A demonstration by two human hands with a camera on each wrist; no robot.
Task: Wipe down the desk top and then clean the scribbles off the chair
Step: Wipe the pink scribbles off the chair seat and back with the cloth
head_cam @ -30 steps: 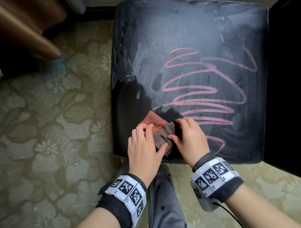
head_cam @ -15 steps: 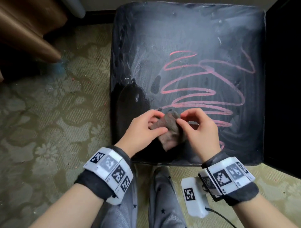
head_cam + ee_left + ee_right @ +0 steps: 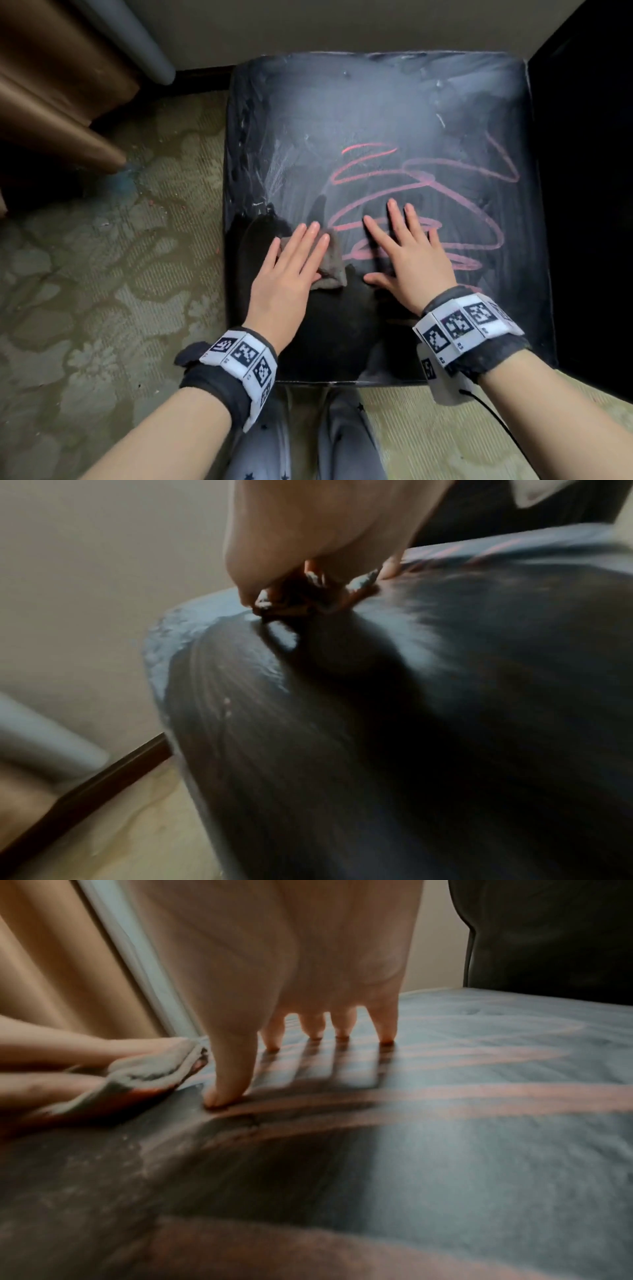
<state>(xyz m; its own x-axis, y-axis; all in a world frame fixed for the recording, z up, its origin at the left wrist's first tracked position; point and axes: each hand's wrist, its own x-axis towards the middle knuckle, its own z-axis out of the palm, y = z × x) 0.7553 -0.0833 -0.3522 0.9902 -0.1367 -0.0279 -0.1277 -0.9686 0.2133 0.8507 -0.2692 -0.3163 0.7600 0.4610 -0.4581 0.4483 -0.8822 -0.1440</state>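
A dark chair seat (image 3: 376,102) fills the head view, hazy with chalk dust and marked with pink scribbles (image 3: 445,192). A wiped black patch (image 3: 325,325) covers its near left part. My left hand (image 3: 294,257) lies flat, fingers straight, pressing a folded grey and red cloth (image 3: 334,270) onto the seat. The cloth (image 3: 147,1074) shows beside my right thumb in the right wrist view, and under my palm as cloth (image 3: 294,599) in the left wrist view. My right hand (image 3: 407,246) rests flat and spread on the scribbles, holding nothing.
A patterned green carpet (image 3: 102,274) lies left of the chair. Brown curtain folds (image 3: 51,85) and a grey tube (image 3: 137,41) stand at the far left. The chair's black back (image 3: 589,171) rises on the right. My legs (image 3: 308,445) are under the front edge.
Both hands held and refolded the cloth above the seat; now the left hand presses it flat on the seat, and the right hand has let go and lies spread on the scribbles.
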